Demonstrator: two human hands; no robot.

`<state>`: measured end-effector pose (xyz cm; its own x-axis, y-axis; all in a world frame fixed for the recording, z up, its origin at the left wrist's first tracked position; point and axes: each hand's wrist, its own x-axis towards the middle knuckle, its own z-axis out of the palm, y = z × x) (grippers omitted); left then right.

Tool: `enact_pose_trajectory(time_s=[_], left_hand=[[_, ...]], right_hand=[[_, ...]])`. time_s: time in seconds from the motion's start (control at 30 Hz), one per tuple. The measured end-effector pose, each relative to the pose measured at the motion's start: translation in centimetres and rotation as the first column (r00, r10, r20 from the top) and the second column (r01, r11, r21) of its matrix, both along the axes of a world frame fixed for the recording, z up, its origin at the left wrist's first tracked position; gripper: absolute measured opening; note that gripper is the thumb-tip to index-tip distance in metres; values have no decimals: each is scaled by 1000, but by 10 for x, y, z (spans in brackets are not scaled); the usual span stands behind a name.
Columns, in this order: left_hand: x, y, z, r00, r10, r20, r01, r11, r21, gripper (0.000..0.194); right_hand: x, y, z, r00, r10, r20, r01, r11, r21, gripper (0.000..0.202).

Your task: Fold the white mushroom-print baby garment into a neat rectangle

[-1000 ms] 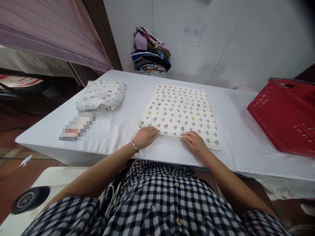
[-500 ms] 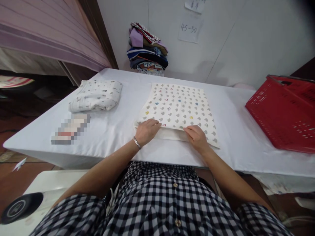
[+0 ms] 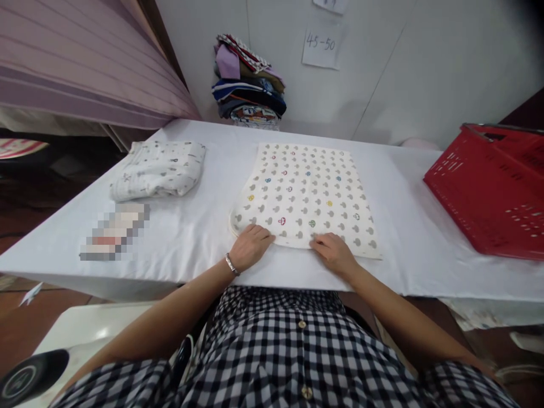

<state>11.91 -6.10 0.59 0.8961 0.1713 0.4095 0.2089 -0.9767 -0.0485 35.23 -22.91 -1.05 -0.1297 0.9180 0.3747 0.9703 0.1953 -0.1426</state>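
A cream cloth (image 3: pixel 304 187) printed with grey, red, blue and yellow mushroom shapes lies folded on the white-covered table. My left hand (image 3: pixel 250 246), with a bracelet at the wrist, pinches its near edge left of the middle. Farther right along that same edge, the fingers of my right hand (image 3: pixel 334 252) are closed on the cloth. Its lower left corner is rounded, with layers showing. The fingertips of both hands are partly hidden against the fabric.
At the left of the table (image 3: pixel 399 226) lie a folded white printed cloth (image 3: pixel 159 170) and a blurred-out flat item (image 3: pixel 114 232). A red basket (image 3: pixel 493 192) stands at the right. Folded clothes (image 3: pixel 250 85) are piled beyond the far edge, by the wall.
Both hands have moved slightly toward me, bringing the cloth's near edge down flat. The pale layer that showed beneath that edge is now covered.
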Motion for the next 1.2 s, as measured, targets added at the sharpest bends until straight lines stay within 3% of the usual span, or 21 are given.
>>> enact_pose_trajectory(time_s=[0.2,0.33,0.4,0.5,0.57,0.67,0.77,0.97,1.1,1.2], left_hand=[[-10,5,9,998,-43,-46,28,956,-292,25],[2,27,22,986,142,-92,-168,881,-443,28],[18,42,26,969,201,-145,-245,871,-427,29],[47,69,25,947,220,-234,-289,901,-325,37],[61,86,19,908,275,-318,-361,897,-255,45],[69,105,3,840,368,-400,-483,843,-239,59],[65,113,-9,837,377,-398,-497,827,-263,66],[66,129,-10,843,356,-402,-478,840,-257,67],[75,149,-12,829,365,-424,-497,828,-259,68],[78,151,-13,839,385,-384,-500,825,-265,66]], right_hand=[[22,-21,12,975,17,-221,-27,999,-42,24],[48,-9,15,935,-167,-313,151,986,-73,28],[58,9,15,917,-232,-324,197,971,-138,33],[71,47,15,926,-283,-251,218,941,-257,44],[79,70,14,940,-313,-137,254,909,-330,53],[91,93,12,923,-386,11,352,829,-436,61],[97,100,9,898,-438,52,404,769,-496,66],[103,112,7,915,-401,51,368,773,-516,74],[110,127,6,903,-427,59,388,747,-541,73],[113,135,3,896,-438,70,410,758,-507,71]])
